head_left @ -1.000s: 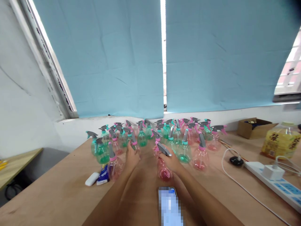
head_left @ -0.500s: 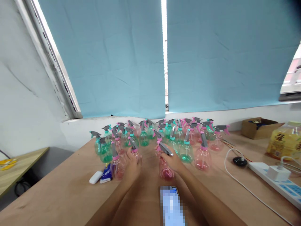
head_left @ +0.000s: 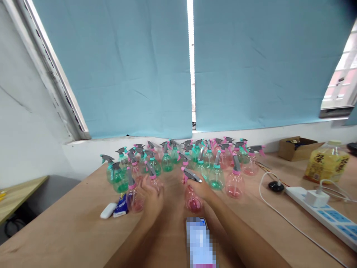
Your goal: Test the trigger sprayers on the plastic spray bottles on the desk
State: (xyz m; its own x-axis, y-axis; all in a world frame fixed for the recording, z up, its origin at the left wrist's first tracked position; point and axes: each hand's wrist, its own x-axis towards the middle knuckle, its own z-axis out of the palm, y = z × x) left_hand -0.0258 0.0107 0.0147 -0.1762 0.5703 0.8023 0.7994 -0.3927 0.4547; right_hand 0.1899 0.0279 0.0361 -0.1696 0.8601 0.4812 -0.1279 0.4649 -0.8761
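A pink spray bottle (head_left: 193,203) with a grey trigger head leans in my right hand (head_left: 198,186), whose fingers wrap round its neck below the trigger. My left hand (head_left: 152,195) is around the body of another pink spray bottle (head_left: 153,181), thumb on one side and fingers on the other; the hand hides its lower part. Just left of that hand stands a third pink spray bottle (head_left: 135,199). Behind both hands are rows of green and pink spray bottles, among them a green one (head_left: 216,178) and a pink one (head_left: 234,185) to the right.
A phone (head_left: 199,242) lies in front of my right hand. At left are a white case (head_left: 108,210) and a blue packet (head_left: 121,206). On the right stand a power strip (head_left: 320,208) with cables, a black disc (head_left: 276,186), a yellow-labelled jug (head_left: 326,163) and a cardboard box (head_left: 295,149).
The view has turned slightly right, so everything sits further left. Both hands stay at the same pink bottles, with little movement otherwise.
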